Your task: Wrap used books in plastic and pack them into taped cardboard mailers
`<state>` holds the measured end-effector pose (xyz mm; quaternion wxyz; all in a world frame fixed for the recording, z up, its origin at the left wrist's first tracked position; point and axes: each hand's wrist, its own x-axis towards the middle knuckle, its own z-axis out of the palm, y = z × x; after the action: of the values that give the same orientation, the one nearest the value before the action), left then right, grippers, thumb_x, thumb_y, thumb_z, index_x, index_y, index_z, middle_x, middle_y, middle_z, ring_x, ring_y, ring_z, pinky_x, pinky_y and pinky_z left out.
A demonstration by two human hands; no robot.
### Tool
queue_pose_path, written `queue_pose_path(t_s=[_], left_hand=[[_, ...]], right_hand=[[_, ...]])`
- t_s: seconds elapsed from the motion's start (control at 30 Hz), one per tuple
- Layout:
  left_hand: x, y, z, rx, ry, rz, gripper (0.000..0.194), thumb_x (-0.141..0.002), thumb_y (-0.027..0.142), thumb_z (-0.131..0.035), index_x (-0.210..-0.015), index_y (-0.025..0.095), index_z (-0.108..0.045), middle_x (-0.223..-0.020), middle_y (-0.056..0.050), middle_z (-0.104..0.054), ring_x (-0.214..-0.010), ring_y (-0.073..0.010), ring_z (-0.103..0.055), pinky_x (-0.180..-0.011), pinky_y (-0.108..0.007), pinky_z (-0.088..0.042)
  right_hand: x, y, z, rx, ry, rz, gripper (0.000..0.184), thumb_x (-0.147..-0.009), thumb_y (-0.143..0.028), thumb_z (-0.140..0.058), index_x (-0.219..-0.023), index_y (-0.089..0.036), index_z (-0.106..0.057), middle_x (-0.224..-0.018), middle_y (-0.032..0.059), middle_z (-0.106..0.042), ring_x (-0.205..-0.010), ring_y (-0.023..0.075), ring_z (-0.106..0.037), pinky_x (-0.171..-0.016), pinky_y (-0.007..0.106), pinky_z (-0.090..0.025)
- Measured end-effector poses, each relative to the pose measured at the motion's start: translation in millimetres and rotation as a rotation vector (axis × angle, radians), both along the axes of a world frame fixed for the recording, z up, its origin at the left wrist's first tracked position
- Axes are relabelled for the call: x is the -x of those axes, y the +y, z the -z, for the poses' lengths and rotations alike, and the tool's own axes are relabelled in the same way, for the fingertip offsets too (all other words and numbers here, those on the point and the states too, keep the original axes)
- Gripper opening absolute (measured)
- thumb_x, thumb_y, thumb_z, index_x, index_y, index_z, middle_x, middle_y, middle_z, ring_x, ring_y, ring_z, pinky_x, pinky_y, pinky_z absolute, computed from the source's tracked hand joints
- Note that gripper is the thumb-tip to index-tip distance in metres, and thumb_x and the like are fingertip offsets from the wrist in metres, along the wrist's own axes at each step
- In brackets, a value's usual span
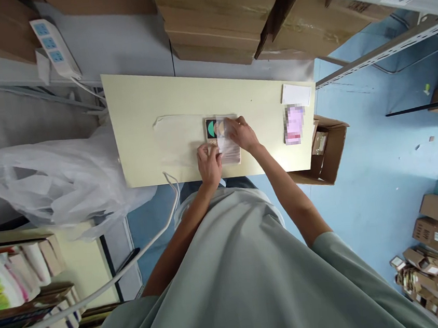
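Observation:
A book (pixel 211 128) with a dark cover and a green circle lies on the cream table. Clear plastic film (pixel 229 152) covers its right part, and a flat clear plastic bag (pixel 177 137) spreads out to its left. My left hand (pixel 210 166) is at the book's lower left edge, fingers bent and pinched at the film. At the book's upper right, my right hand (pixel 242 133) has its fingers curled on the film over the cover. The fingertips of both hands are partly hidden.
A phone (pixel 294 123) and a white card (pixel 296 95) lie at the table's right end. An open carton (pixel 331 152) stands beyond that edge. White plastic bags (pixel 60 180) hang at the left. A white cable (pixel 159 233) crosses the left side. Large cartons (pixel 212 24) stand behind the table.

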<state>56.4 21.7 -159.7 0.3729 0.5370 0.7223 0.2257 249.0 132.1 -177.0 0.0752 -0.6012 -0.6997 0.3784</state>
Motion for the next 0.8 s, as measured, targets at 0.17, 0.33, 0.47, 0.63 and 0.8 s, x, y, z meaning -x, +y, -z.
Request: queue_pose_path(t_s=[0.17, 0.33, 0.47, 0.63, 0.8], left_hand=[[-19.8, -2.6, -11.8, 0.064, 0.001, 0.041, 0.020, -0.105, 0.032, -0.064, -0.119, 0.025, -0.077, -0.174, -0.015, -0.044, -0.156, -0.0453, -0.047, -0.128, -0.062, -0.041], [-64.4, 2.8, -5.9, 0.135, 0.183, -0.016, 0.099, -0.093, 0.068, -0.079, -0.160, 0.000, -0.050, -0.183, -0.038, -0.017, -0.169, -0.0599, -0.017, -0.134, -0.074, -0.023], [-85.1, 7.9, 2.0, 0.202, 0.242, -0.073, 0.118, -0.084, 0.061, -0.091, -0.165, -0.006, -0.036, -0.182, -0.045, -0.003, -0.173, -0.0589, -0.002, -0.136, -0.076, -0.011], [-79.0, 8.7, 1.2, 0.175, 0.220, -0.075, 0.111, -0.083, 0.049, -0.093, -0.162, -0.008, -0.039, -0.181, -0.047, -0.002, -0.174, -0.0566, 0.001, -0.137, -0.074, -0.012], [-53.4, 2.9, 2.5, 0.143, 0.103, -0.029, 0.072, -0.088, 0.037, -0.087, -0.144, 0.000, -0.061, -0.183, -0.041, -0.012, -0.175, -0.0509, -0.014, -0.139, -0.062, -0.024]], right_hand=[[1.4, 13.9, 15.1, -0.013, 0.037, -0.007, 0.065, -0.100, -0.024, -0.079, -0.162, -0.024, -0.062, -0.134, 0.0140, -0.063, -0.112, 0.0290, -0.071, -0.099, 0.046, -0.066], [2.2, 11.0, 20.8, -0.019, 0.000, -0.006, 0.053, -0.111, -0.035, -0.066, -0.161, -0.019, -0.062, -0.134, 0.0126, -0.061, -0.121, 0.0256, -0.069, -0.104, 0.037, -0.061], [5.3, 13.7, 24.5, -0.010, 0.025, 0.028, 0.060, -0.106, -0.037, -0.076, -0.162, -0.022, -0.061, -0.129, 0.0131, -0.061, -0.123, 0.0311, -0.070, -0.105, 0.049, -0.064], [3.2, 11.5, 18.8, -0.041, 0.080, 0.020, 0.063, -0.109, -0.034, -0.067, -0.168, -0.017, -0.052, -0.137, 0.0187, -0.063, -0.130, 0.0348, -0.067, -0.109, 0.058, -0.062], [-20.8, 4.9, -10.7, -0.094, 0.003, -0.290, 0.054, -0.107, -0.014, -0.051, -0.160, -0.022, -0.060, -0.157, 0.0165, -0.064, -0.148, 0.0353, -0.056, -0.122, 0.058, -0.054]])
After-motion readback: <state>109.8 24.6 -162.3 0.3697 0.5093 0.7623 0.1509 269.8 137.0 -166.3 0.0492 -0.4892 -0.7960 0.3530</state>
